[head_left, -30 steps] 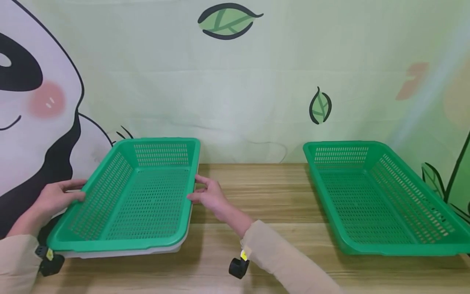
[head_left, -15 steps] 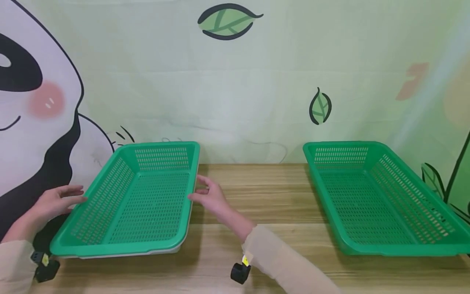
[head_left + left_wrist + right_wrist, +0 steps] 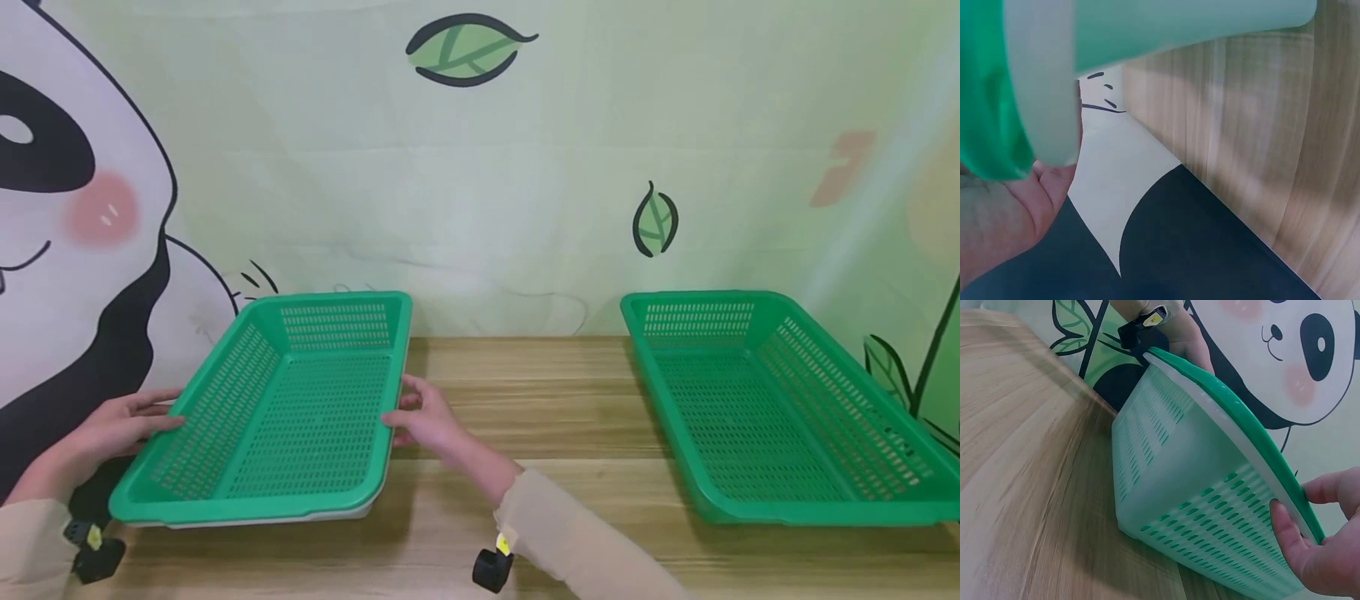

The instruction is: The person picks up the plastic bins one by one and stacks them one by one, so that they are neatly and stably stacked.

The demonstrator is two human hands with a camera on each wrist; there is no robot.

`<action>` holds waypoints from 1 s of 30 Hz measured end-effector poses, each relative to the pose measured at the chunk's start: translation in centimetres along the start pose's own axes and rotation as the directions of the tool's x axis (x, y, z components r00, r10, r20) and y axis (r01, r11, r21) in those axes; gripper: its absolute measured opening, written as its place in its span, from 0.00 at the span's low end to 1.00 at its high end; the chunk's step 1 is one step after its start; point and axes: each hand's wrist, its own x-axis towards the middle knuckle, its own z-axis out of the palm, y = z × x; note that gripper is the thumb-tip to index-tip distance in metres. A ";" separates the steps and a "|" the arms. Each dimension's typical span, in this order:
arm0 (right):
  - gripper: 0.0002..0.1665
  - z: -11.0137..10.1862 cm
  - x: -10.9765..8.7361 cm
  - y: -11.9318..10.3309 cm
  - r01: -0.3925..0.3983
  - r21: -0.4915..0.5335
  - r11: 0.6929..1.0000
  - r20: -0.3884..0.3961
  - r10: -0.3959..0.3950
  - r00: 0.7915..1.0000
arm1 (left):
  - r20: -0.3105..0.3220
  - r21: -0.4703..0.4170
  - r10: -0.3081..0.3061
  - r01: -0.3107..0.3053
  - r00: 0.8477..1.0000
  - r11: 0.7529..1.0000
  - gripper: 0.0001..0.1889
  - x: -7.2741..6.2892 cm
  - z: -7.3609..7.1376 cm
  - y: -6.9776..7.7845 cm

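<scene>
Head view. Item: left basket [image 3: 311,429], green, at the left end of the desk [image 3: 517,417], seated in a white basket [image 3: 352,512] whose lip shows under the green rim at the front. Left hand [image 3: 123,429]: at the left long rim, thumb over the top, fingers to the outer side, partly closed on it. Right hand [image 3: 431,421]: at the opposite long rim, thumb on top, fingers bent against the outside. The two holds face each other near the middle of the long sides, presumably for even balance. Item: right basket [image 3: 757,433], green, untouched, towards the desk's right edge, well apart from the other two. Backdrop [image 3: 487,192]: pale green with panda and leaf prints, behind the desk's back edge.

Left wrist view. Green and white rims lie close together in front of the palm; the fingertips are hidden. An edge of the desk runs against the backdrop.

Right wrist view. Right hand pinches the green and white rims together, one digit above, another below; likely this keeps the nested pair from separating. White basket's slotted wall shows the green through it. Nested base lies over the desk; whether it touches cannot be told.
</scene>
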 end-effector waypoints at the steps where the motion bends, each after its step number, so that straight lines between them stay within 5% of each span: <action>1: 0.39 0.0 -0.1 0.0 0.000 0.003 1.000 -0.001 0.000 1.000 | 0.001 0.007 0.005 -0.005 1.000 1.000 0.42 0.0 0.0 0.0; 6: 0.40 -0.4 0.6 1.0 0.028 -0.004 1.000 -0.010 -0.028 1.000 | 0.000 0.010 0.015 -0.015 1.000 1.000 0.43 1.1 0.1 -0.8; 9: 0.40 -0.6 0.4 0.7 0.017 -0.002 1.000 -0.023 -0.017 1.000 | -0.008 0.006 0.027 -0.027 1.000 1.000 0.46 4.3 0.3 -4.8; 12: 0.40 -0.7 -0.6 -0.4 -0.018 0.024 1.000 -0.033 0.019 0.999 | -0.012 -0.008 0.032 -0.032 0.999 0.999 0.50 6.5 0.3 -7.2; 17: 0.41 -1.4 -0.5 0.1 -0.014 0.025 1.000 -0.040 0.015 0.999 | 0.025 -0.014 0.037 -0.037 0.999 0.999 0.42 5.2 0.3 -4.7; 24: 0.41 -2.1 -1.0 0.0 -0.019 0.013 1.000 -0.047 0.020 0.999 | 0.027 -0.022 0.049 -0.049 0.998 0.999 0.45 7.2 1.1 -6.2; 30: 0.41 -2.9 -1.5 -0.1 -0.029 0.014 0.999 -0.052 0.029 0.998 | 0.053 0.009 0.095 -0.096 0.994 0.995 0.40 4.0 1.5 -1.1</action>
